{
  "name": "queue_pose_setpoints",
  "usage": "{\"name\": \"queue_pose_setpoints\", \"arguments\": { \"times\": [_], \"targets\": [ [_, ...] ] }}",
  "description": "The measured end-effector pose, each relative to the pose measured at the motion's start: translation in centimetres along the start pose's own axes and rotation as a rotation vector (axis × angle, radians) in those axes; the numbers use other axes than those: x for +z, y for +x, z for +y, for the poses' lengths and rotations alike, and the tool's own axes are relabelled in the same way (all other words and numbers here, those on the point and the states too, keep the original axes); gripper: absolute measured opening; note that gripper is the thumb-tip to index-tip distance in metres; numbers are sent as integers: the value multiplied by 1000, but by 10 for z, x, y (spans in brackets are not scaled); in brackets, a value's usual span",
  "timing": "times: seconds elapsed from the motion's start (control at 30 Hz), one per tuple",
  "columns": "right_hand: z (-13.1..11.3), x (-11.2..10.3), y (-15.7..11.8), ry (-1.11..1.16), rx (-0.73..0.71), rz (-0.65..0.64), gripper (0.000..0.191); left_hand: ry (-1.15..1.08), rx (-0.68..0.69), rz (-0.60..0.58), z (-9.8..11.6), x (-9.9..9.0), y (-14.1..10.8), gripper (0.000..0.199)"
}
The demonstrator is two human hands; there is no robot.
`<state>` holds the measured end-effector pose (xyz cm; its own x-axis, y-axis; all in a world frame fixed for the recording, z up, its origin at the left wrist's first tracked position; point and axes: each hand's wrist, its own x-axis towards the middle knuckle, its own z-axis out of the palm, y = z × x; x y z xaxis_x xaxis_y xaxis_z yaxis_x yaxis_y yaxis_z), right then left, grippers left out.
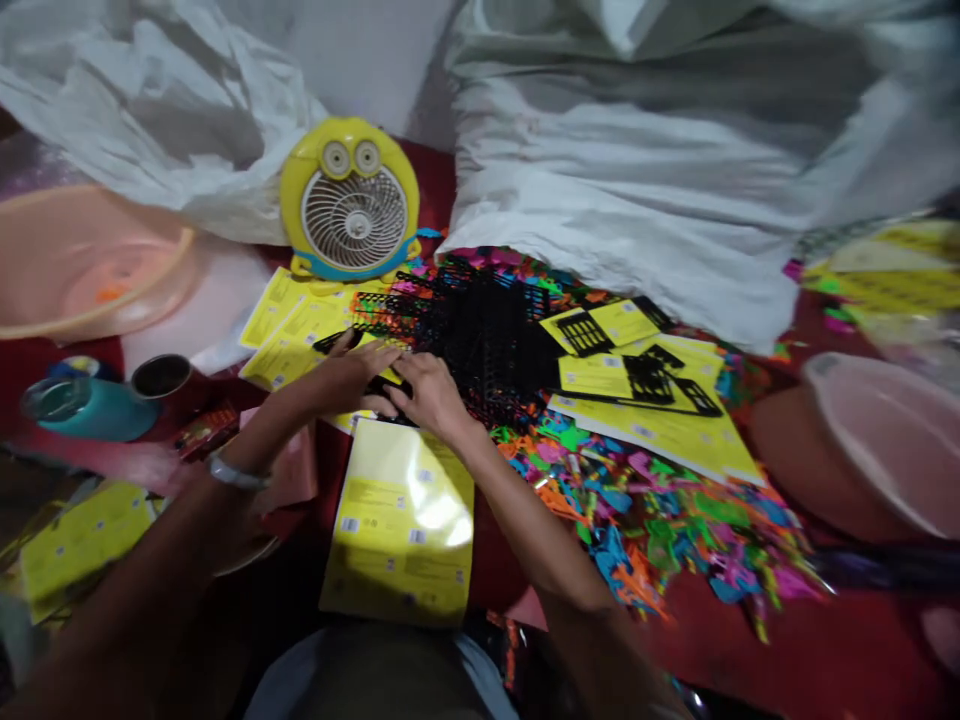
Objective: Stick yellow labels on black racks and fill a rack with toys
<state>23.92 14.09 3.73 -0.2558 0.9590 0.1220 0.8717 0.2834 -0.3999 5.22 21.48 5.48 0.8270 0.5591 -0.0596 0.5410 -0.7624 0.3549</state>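
The pile of black plastic pieces (487,345) lies in front of the person, probably so placed that both hands reach it easily. At its near left edge the left hand (361,372) and right hand (431,393) meet, fingers bent; whether they grip something, I cannot tell. The forearms stretch forward around a yellow printed sheet (401,530).

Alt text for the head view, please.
The left hand and right hand are close together at the edge of a black pile, beyond a glossy yellow sheet. Small colourful pieces lie right; a yellow fan stands behind.
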Motion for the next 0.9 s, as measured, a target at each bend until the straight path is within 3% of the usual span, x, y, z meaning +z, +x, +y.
{"name": "queue_pose_setpoints", "arguments": {
  "times": [0.13,0.27,0.43,0.53,0.63,0.8,0.9],
  "targets": [
    [6,-11,-26,45,-75,25,32,108,26,87,-11,-4,-12,30],
    [6,-25,-49,113,-120,58,38,228,171,239,12,-13,-22,28],
    [9,-41,-61,336,-260,-220,82,414,433,367,57,-12,-40,32],
    [10,-42,-70,339,-197,-340,92,527,499,459,64,-7,-51,31],
    [5,-37,-86,283,-54,-280,72,557,411,478,58,-3,-57,33],
    [-8,-32,-109,147,104,-53,35,385,112,264,48,-1,-55,26],
    [15,-43,-114,101,171,130,21,249,-79,419,50,-1,-57,20]
  ]
}}
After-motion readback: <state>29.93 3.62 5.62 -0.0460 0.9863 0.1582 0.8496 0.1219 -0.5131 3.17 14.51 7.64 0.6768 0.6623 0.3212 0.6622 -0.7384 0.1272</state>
